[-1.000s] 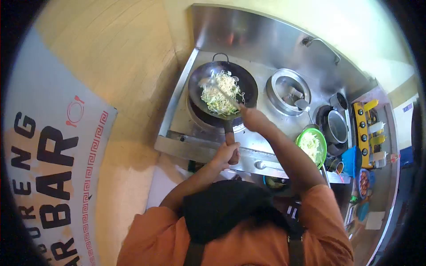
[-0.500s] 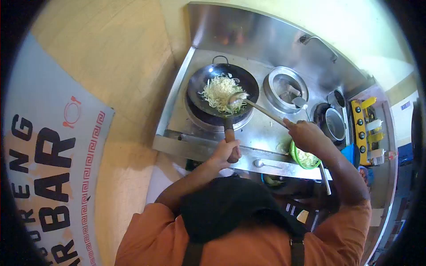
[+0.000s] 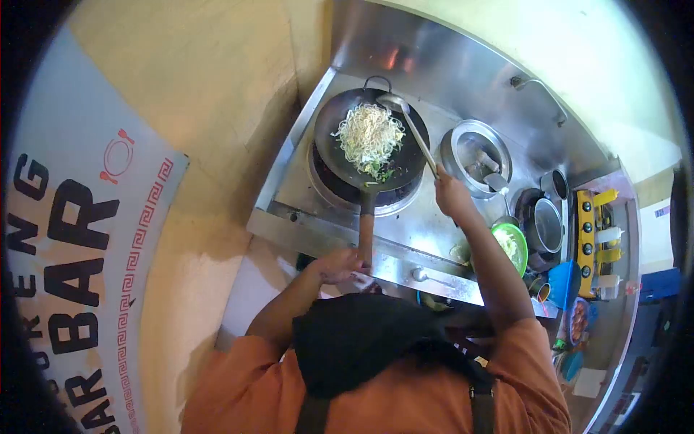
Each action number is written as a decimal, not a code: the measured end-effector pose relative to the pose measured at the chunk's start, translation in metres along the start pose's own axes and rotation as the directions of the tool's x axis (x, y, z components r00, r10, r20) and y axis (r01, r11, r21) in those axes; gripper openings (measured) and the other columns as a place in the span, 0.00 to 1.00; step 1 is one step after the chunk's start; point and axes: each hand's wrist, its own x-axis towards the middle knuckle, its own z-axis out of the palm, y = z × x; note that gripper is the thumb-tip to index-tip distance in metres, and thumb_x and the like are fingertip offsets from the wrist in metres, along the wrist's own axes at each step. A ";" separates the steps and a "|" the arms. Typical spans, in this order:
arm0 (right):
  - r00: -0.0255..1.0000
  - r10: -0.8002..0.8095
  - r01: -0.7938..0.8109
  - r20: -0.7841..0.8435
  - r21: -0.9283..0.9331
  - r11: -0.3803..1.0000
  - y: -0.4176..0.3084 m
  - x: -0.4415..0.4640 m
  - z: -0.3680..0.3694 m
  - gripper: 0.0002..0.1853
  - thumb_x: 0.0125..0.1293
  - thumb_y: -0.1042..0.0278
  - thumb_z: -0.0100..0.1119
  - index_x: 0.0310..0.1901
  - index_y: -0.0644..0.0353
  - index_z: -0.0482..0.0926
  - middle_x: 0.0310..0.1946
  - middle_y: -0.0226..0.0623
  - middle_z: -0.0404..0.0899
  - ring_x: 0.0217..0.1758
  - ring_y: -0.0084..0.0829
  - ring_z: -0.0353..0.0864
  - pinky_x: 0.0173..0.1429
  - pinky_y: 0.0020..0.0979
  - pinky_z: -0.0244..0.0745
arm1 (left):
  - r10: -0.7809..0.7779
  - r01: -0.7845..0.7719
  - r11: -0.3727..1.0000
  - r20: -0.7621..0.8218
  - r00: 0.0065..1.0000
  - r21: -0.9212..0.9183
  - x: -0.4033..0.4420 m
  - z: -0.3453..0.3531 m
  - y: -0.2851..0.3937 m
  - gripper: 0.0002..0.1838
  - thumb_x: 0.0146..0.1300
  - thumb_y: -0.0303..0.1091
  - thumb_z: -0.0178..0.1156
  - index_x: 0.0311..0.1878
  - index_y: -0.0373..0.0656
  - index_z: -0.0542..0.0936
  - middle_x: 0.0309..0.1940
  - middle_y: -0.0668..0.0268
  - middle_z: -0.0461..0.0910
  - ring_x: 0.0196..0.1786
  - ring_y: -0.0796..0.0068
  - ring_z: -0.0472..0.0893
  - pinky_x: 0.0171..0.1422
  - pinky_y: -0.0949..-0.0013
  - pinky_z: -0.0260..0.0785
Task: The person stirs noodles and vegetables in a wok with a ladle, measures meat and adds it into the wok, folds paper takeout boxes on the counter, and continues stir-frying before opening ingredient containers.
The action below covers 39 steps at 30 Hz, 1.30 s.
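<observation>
My right hand (image 3: 450,194) is closed round the handle of a metal ladle (image 3: 418,134), whose bowl rests near the far rim of a dark wok (image 3: 335,155). Pale noodles or sprouts (image 3: 370,136) with bits of green lie in the wok, which stands tilted on a round burner. Its wooden handle (image 3: 366,233) points toward me. My left hand (image 3: 343,265) is beside the lower end of that handle, at the stove's front edge, with fingers curled; what they hold is hidden.
Right of the wok stands a round metal pot (image 3: 447,153) with a spatula (image 3: 497,182). Further right are a green basket (image 3: 522,249) of shredded food, dark pots and a yellow rack (image 3: 587,242) of bottles. A spoon (image 3: 421,274) lies on the front ledge.
The ladle has moved from the food's near right side to the wok's far rim. My left hand has shifted down and left along the wok handle. The food sits turned over, with green bits showing.
</observation>
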 end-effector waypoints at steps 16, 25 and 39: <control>0.944 -0.071 0.133 0.322 -0.176 0.975 -0.002 0.027 0.028 0.27 0.63 0.72 0.41 0.66 0.58 0.56 0.31 0.55 0.79 0.32 0.50 0.81 0.36 0.48 0.76 | 0.107 -0.487 0.744 -0.638 0.763 -0.458 0.070 -0.132 -0.136 0.15 0.60 0.36 0.54 0.48 0.41 0.71 0.38 0.59 0.77 0.40 0.63 0.77 0.46 0.61 0.70; 0.923 0.013 0.135 0.384 -0.356 0.925 -0.006 0.008 -0.004 0.22 0.66 0.71 0.38 0.62 0.63 0.60 0.31 0.54 0.79 0.35 0.48 0.82 0.37 0.47 0.77 | -0.137 -0.071 0.952 -0.620 0.773 -0.298 -0.031 -0.081 -0.063 0.14 0.62 0.39 0.53 0.42 0.37 0.73 0.32 0.58 0.76 0.34 0.62 0.77 0.40 0.60 0.73; 0.943 -0.151 0.286 0.298 -0.488 0.824 -0.002 -0.043 -0.072 0.26 0.63 0.71 0.44 0.65 0.45 0.62 0.32 0.45 0.80 0.33 0.43 0.82 0.32 0.43 0.78 | 0.066 -0.097 0.993 -0.388 0.919 -0.060 0.017 0.152 0.017 0.09 0.58 0.30 0.58 0.26 0.41 0.70 0.18 0.66 0.70 0.20 0.73 0.72 0.23 0.65 0.69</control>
